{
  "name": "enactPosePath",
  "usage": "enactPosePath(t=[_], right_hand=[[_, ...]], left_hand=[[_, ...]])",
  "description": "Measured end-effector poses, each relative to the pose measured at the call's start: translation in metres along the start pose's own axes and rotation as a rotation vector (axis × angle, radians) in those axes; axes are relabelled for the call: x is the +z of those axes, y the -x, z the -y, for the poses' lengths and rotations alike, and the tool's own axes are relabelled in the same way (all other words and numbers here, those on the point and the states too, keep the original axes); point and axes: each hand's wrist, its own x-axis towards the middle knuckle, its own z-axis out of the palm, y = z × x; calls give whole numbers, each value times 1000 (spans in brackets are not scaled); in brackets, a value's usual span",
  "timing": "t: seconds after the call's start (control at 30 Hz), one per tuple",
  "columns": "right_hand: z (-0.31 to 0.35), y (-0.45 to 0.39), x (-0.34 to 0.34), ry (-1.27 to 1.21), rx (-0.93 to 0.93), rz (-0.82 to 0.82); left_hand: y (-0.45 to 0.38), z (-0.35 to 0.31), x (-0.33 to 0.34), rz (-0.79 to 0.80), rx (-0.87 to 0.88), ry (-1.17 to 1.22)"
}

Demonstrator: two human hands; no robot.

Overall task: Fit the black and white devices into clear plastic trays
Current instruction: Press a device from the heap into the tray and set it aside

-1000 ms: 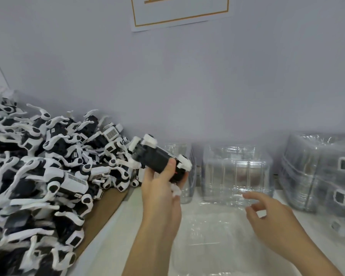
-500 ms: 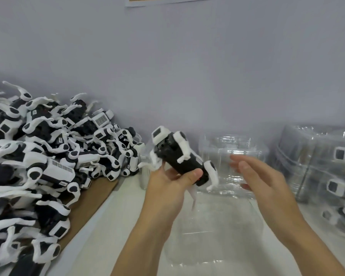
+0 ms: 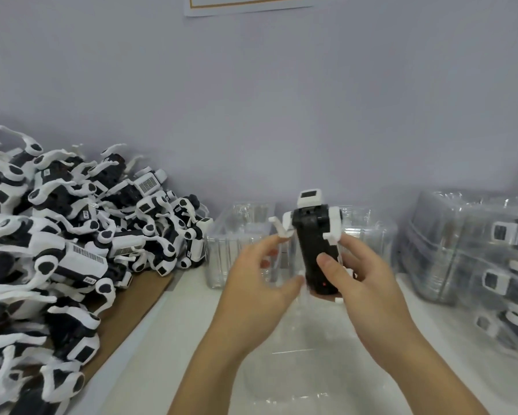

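Note:
A black and white device (image 3: 316, 244) stands upright in the air at mid-frame, white head on top, white legs sticking out at its sides. My right hand (image 3: 362, 283) grips its black body, thumb across the front. My left hand (image 3: 260, 283) is just left of it, blurred, with fingers loosely spread; its fingertips reach the device's left white leg and its thumb lies near the lower body. Below both hands a clear plastic tray (image 3: 296, 369) lies flat on the white table.
A big pile of black and white devices (image 3: 72, 235) covers brown cardboard (image 3: 126, 319) on the left. Two stacks of clear trays (image 3: 239, 250) (image 3: 371, 235) stand against the wall. Packed trays with devices inside (image 3: 476, 250) are stacked at the right.
The device went from my left hand's grip into my right hand and turned upright. My left hand let go and now sits beside it.

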Motion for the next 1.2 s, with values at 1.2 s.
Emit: enactPosePath(t=[1.2], right_hand=[[5,-5,-24,621,44,208]], left_hand=[[-11,64,10,6,-503,351]])
